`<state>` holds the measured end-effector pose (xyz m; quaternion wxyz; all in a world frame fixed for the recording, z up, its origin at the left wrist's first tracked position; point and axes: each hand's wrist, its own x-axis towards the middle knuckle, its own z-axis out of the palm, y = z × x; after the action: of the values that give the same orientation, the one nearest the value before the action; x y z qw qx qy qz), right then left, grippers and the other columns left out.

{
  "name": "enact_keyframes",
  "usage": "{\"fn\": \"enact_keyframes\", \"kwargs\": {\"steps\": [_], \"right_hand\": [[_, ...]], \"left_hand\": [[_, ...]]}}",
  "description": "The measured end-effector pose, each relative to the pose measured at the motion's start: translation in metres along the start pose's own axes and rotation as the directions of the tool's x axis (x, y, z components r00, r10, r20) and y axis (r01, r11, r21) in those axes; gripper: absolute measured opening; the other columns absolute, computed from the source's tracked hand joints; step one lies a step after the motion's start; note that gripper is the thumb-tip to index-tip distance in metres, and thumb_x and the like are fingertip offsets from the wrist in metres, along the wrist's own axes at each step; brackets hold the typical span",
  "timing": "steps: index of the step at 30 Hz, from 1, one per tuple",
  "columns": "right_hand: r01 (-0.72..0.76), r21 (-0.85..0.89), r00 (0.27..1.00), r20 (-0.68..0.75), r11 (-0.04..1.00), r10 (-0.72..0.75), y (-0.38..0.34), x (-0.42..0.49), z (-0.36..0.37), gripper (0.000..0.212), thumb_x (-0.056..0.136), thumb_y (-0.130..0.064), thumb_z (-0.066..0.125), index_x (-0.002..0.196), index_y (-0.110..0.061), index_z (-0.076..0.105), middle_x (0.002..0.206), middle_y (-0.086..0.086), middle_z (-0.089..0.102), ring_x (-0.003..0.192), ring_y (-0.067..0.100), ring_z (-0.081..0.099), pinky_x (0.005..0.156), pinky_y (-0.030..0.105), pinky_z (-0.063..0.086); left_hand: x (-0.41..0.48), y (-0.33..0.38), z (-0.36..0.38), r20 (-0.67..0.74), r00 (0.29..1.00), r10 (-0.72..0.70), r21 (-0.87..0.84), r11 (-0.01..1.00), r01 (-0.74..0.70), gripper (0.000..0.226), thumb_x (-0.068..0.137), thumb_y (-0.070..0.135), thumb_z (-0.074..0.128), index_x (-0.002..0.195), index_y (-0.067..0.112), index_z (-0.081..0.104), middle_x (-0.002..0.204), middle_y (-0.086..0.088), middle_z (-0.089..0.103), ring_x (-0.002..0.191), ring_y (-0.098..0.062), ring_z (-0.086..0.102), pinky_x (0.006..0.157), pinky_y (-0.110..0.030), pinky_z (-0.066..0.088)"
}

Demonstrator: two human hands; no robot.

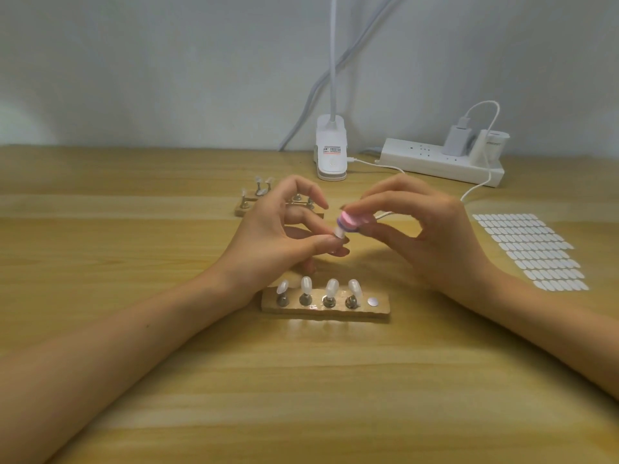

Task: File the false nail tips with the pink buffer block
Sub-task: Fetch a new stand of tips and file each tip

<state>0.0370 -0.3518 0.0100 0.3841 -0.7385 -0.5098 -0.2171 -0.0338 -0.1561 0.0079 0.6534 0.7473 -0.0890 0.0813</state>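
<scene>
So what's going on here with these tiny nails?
A person is filing false nails by hand. The left hand pinches one nail tip, and the right hand holds the pink buffer block against it. Four more tips stand on the wooden stand in front, whose rightmost spot is empty.

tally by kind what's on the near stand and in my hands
nail tips on the near stand: 4
nail tip held in the left hand: 1
pink buffer block in the right hand: 1
total: 6
</scene>
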Motion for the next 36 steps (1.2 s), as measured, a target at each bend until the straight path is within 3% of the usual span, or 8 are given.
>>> {"fn": "enact_keyframes", "kwargs": {"steps": [3, 7, 11, 16, 22, 26, 32, 36], "right_hand": [[0.085, 0.009, 0.995, 0.044, 0.996, -0.086, -0.0024, -0.0013, 0.0019, 0.018, 0.087, -0.012, 0.073, 0.104, -0.007, 0.076, 0.098, 0.005, 0.066, 0.091, 0.010, 0.064, 0.085, 0.021, 0.050], [0.031, -0.017, 0.999, 0.007, 0.999, -0.031, -0.0004, 0.0000, -0.0017, 0.020, 0.087, -0.013, 0.072, 0.105, -0.006, 0.075, 0.099, 0.003, 0.066, 0.091, 0.010, 0.063, 0.083, 0.025, 0.053], [0.091, -0.008, 0.995, 0.044, 0.996, -0.090, -0.0021, -0.0006, -0.0019, 0.019, 0.088, -0.012, 0.072, 0.105, -0.005, 0.076, 0.097, 0.009, 0.067, 0.090, 0.014, 0.064, 0.085, 0.022, 0.051], [0.112, -0.023, 0.993, 0.040, 0.993, -0.111, -0.0004, -0.0007, -0.0016, 0.019, 0.087, -0.006, 0.073, 0.105, -0.004, 0.076, 0.097, 0.009, 0.066, 0.091, 0.018, 0.066, 0.084, 0.025, 0.053], [0.130, -0.049, 0.991, 0.043, 0.990, -0.128, 0.0030, -0.0016, -0.0043, 0.018, 0.087, -0.006, 0.073, 0.105, -0.005, 0.076, 0.098, 0.009, 0.066, 0.092, 0.016, 0.065, 0.084, 0.028, 0.053], [0.144, -0.070, 0.989, 0.055, 0.987, -0.140, 0.0021, -0.0023, -0.0025, 0.017, 0.089, -0.007, 0.072, 0.105, -0.004, 0.076, 0.098, 0.010, 0.066, 0.091, 0.019, 0.065, 0.083, 0.031, 0.053], [0.173, -0.128, 0.984, 0.052, 0.976, -0.168, 0.0002, -0.0017, -0.0021, 0.016, 0.092, -0.008, 0.070, 0.106, -0.005, 0.076, 0.097, 0.011, 0.065, 0.089, 0.022, 0.065, 0.080, 0.035, 0.053], [0.187, -0.142, 0.982, 0.055, 0.972, -0.180, 0.0008, -0.0011, -0.0030, 0.015, 0.091, -0.007, 0.071, 0.105, -0.006, 0.077, 0.098, 0.010, 0.065, 0.089, 0.023, 0.064, 0.079, 0.037, 0.052]], "left_hand": [[0.0006, -0.0003, -0.0005, -0.011, 1.000, -0.003, 0.006, 1.000, 0.003, 0.041, 0.077, 0.011, 0.084, 0.103, 0.016, 0.053, 0.075, -0.004, 0.073, 0.070, -0.020, 0.076, 0.048, -0.023, 0.050], [0.0003, 0.0002, -0.0002, 0.003, 1.000, 0.008, -0.004, 1.000, -0.008, 0.042, 0.076, 0.013, 0.083, 0.104, 0.016, 0.052, 0.077, -0.006, 0.075, 0.079, -0.025, 0.078, 0.048, -0.021, 0.050], [0.0000, 0.0007, -0.0004, 0.010, 0.999, 0.051, -0.001, 0.999, -0.051, 0.042, 0.073, 0.020, 0.084, 0.100, 0.017, 0.051, 0.073, -0.004, 0.074, 0.077, -0.026, 0.078, 0.047, -0.020, 0.047], [0.0002, -0.0020, -0.0008, 0.003, 0.994, 0.105, 0.000, 0.994, -0.105, 0.043, 0.080, -0.004, 0.079, 0.090, 0.013, 0.040, 0.073, -0.007, 0.075, 0.075, -0.025, 0.077, 0.051, -0.014, 0.048], [-0.0003, -0.0015, -0.0004, -0.002, 0.991, 0.133, 0.033, 0.991, -0.133, 0.045, 0.078, -0.007, 0.079, 0.086, 0.013, 0.039, 0.076, -0.018, 0.074, 0.073, -0.020, 0.076, 0.056, -0.011, 0.049], [-0.0002, -0.0020, 0.0002, -0.010, 0.992, 0.130, 0.049, 0.990, -0.129, 0.045, 0.078, -0.007, 0.080, 0.085, 0.013, 0.040, 0.074, -0.013, 0.074, 0.072, -0.020, 0.075, 0.056, -0.010, 0.048], [-0.0008, -0.0013, 0.0001, -0.020, 0.990, 0.143, 0.091, 0.986, -0.141, 0.046, 0.078, -0.005, 0.080, 0.083, 0.014, 0.039, 0.073, -0.013, 0.073, 0.075, -0.021, 0.076, 0.059, -0.013, 0.050], [-0.0007, -0.0017, -0.0002, -0.026, 0.987, 0.156, 0.120, 0.981, -0.152, 0.046, 0.079, -0.007, 0.079, 0.084, 0.014, 0.038, 0.074, -0.021, 0.070, 0.078, -0.025, 0.076, 0.070, -0.024, 0.056]]}}
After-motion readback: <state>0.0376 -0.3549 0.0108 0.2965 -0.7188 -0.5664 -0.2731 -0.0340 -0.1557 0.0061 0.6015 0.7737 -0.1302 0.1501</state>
